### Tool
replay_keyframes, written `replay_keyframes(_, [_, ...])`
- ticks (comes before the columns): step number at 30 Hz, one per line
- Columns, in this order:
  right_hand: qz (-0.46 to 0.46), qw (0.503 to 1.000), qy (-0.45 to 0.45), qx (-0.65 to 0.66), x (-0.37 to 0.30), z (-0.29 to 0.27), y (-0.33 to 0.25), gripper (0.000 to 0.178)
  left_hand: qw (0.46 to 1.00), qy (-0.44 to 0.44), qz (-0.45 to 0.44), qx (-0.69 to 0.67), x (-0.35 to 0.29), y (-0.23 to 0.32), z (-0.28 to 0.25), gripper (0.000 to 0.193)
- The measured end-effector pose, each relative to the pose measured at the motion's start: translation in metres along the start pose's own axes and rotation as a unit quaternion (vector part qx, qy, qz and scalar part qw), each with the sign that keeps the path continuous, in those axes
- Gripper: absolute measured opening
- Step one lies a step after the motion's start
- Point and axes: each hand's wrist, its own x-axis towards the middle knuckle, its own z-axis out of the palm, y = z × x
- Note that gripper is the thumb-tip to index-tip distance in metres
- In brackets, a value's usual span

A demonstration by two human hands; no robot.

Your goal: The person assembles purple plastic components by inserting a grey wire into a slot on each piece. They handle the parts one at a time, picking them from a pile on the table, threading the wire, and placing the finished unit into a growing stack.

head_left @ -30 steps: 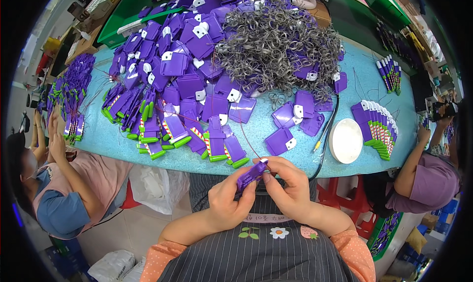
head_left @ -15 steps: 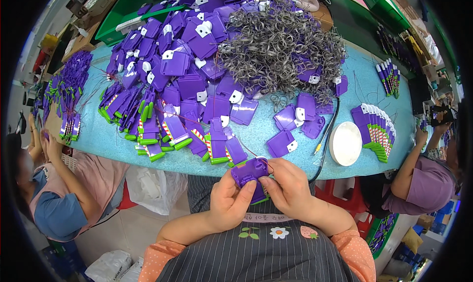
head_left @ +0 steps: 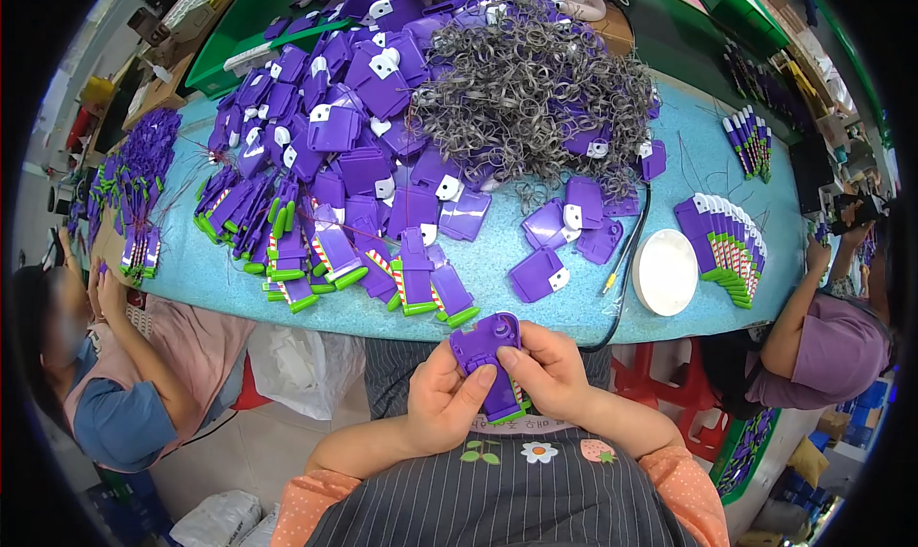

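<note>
A purple plastic casing [head_left: 488, 341] with a green end is held in front of my apron, its hollow inner side facing up. My left hand [head_left: 446, 392] grips its left edge, the thumb lying across the middle. On the opposite edge, my right hand [head_left: 545, 370] closes with its thumb pressed on the inside near the round boss. The green end points down toward me, partly behind my hands. Just beyond lie purple casings with green ends and striped sides [head_left: 335, 246], some with thin red wires.
Purple covers with white tips [head_left: 335, 126] are heaped at the back left beside a tangled pile of grey curled strips [head_left: 535, 93]. At right are a black cable [head_left: 631, 279], a round white dish [head_left: 666, 274] and a fanned row of casings [head_left: 724, 251]. People sit on both sides.
The casing now stands more upright in my hands, showing more of its inside. My right thumb has moved up onto it, and the red wire by my right fingers is out of sight.
</note>
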Motion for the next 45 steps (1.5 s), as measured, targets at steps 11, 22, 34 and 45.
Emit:
replay_keyframes(11, [0.06, 0.993, 0.021, 0.096, 0.006, 0.005, 0.007, 0.024, 0.999, 0.018, 0.007, 0.05, -0.001, -0.01, -0.003, 0.036])
replay_keyframes(22, [-0.261, 0.88, 0.081, -0.39, 0.022, 0.003, 0.006, 0.035, 0.999, 0.034, 0.03, 0.027, 0.004, -0.009, -0.011, 0.034])
replay_keyframes(34, [-0.148, 0.91, 0.022, -0.388, 0.023, -0.005, -0.018, 0.019, 0.966, 0.049, 0.051, 0.247, 0.005, -0.007, -0.015, 0.031])
replay_keyframes(45, [-0.037, 0.929, -0.082, -0.359, 0.016, -0.013, -0.032, 0.017, 0.933, -0.007, 0.047, 0.356, 0.004, 0.019, -0.014, 0.028])
